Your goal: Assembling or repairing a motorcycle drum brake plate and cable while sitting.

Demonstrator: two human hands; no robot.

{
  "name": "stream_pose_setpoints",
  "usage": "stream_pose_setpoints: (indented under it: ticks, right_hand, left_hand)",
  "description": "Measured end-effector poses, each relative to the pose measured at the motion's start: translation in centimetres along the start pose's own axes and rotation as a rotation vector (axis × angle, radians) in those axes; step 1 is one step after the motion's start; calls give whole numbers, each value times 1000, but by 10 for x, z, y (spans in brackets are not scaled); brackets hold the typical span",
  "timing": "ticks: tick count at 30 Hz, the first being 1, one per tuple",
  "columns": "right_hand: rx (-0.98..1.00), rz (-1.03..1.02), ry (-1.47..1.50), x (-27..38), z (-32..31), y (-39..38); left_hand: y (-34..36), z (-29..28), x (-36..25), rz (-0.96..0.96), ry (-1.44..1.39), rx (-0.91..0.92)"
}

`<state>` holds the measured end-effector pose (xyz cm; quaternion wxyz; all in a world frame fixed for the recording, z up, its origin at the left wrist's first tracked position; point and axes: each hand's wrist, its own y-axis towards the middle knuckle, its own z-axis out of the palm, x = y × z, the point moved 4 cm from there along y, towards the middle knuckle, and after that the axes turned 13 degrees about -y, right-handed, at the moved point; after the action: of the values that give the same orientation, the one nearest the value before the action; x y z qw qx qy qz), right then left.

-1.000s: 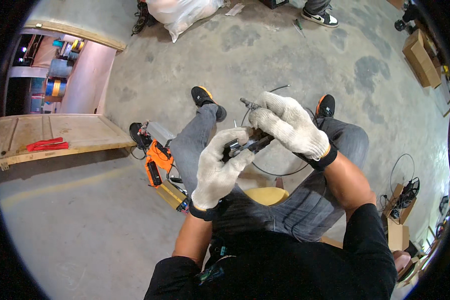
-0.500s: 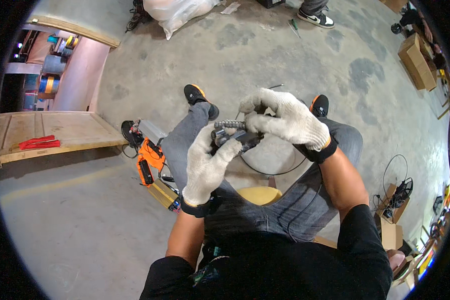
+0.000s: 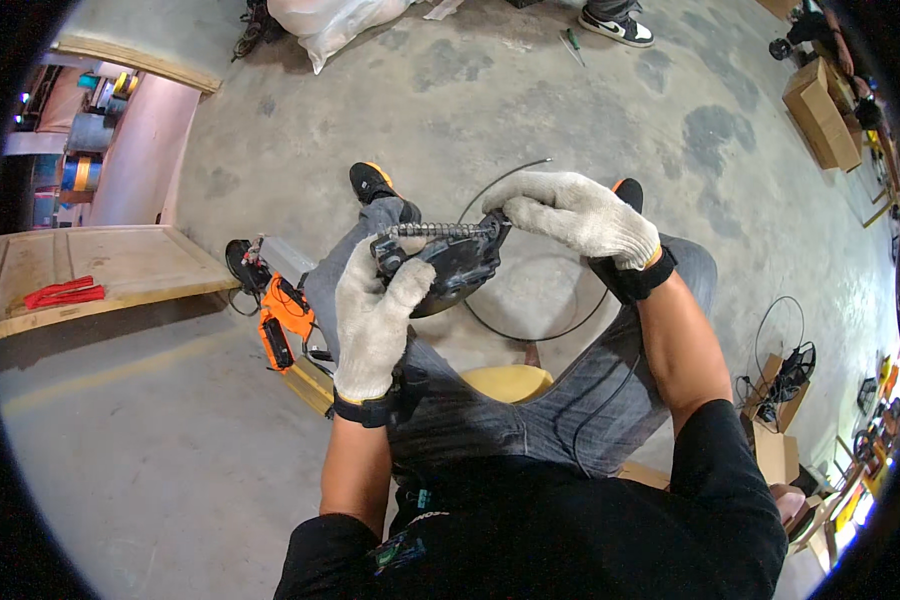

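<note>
In my gloved left hand (image 3: 372, 330) is a black mechanical part (image 3: 460, 272), gripped with the thumb across its near side. A metal coil spring (image 3: 435, 230) stretches along the part's upper edge. My gloved right hand (image 3: 592, 222) closes thumb and fingers at the part's upper right end, where the spring ends; whatever lies between the fingertips is hidden. From behind the part and my right hand, a thin black cable (image 3: 545, 345) loops over the floor between my legs, and its far end (image 3: 548, 160) sticks up beyond my right hand.
An orange and black tool (image 3: 288, 312) lies left of my legs. Red-handled pliers (image 3: 65, 292) rest on a wooden panel (image 3: 120, 262). Ahead are a screwdriver (image 3: 574, 42), a white bag (image 3: 335, 25) and another person's shoe (image 3: 618, 27). Cardboard boxes (image 3: 820, 115) stand at right.
The black part has turned and moved left, showing its broad side. The spring now looks longer, with wider coils. My right hand has shifted to the part's right end.
</note>
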<state>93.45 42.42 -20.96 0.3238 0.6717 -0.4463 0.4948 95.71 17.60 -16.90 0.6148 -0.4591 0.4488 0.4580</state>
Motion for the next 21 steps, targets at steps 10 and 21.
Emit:
stream_pose_setpoints:
  ticks: [10,21]
  right_hand:
    - [109,-87,-291,-7,0,4]
    - [23,-109,-351,-6,2,4]
  left_hand:
    - [0,-11,2,13,-52,-30]
    - [4,-13,-5,100,-17,-33]
